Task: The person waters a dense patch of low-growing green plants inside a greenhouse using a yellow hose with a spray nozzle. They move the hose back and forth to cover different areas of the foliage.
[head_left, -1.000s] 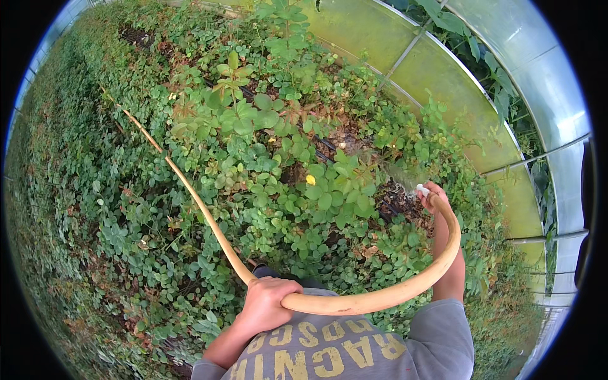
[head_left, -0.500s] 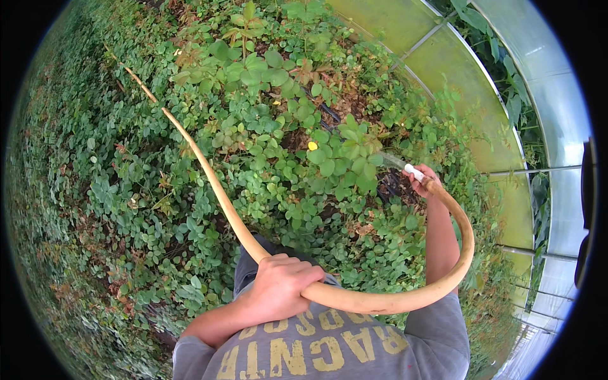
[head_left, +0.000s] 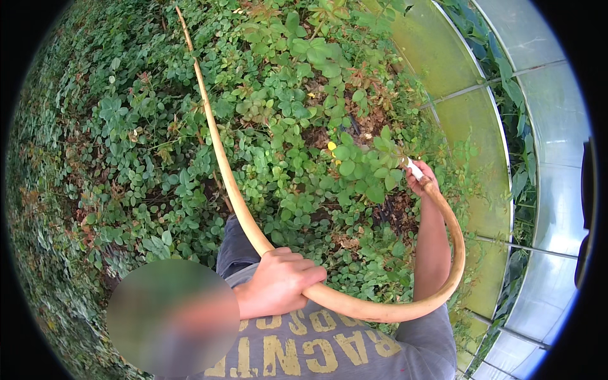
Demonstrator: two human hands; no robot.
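Note:
A pale tan hose (head_left: 373, 310) crosses in front of me, bending in a wide loop at my right. My left hand (head_left: 282, 278) is wrapped round its thick middle, close to my chest. At the far end of the loop, my right hand (head_left: 421, 180) grips the hose by its white end piece (head_left: 413, 170), the fingers closed about it. That end points toward a leafy shoot (head_left: 373, 168) of the green bushes just left of my right hand. Whether water comes out cannot be made out now. From my left hand the rest of the hose trails away over the foliage.
Dense low bushes (head_left: 126, 164) spread ahead and to the left. A curved wall of yellow-green panels (head_left: 472, 126) with thin metal bars stands on the right, with clear panels (head_left: 560, 190) beyond. Dead leaves (head_left: 364, 117) and a dark pipe (head_left: 354, 125) show between the plants.
The view has turned, so the trailing hose lies further right and steeper and the plants have shifted. Both hands keep their hold. A clear stream seen at the white end before no longer shows plainly.

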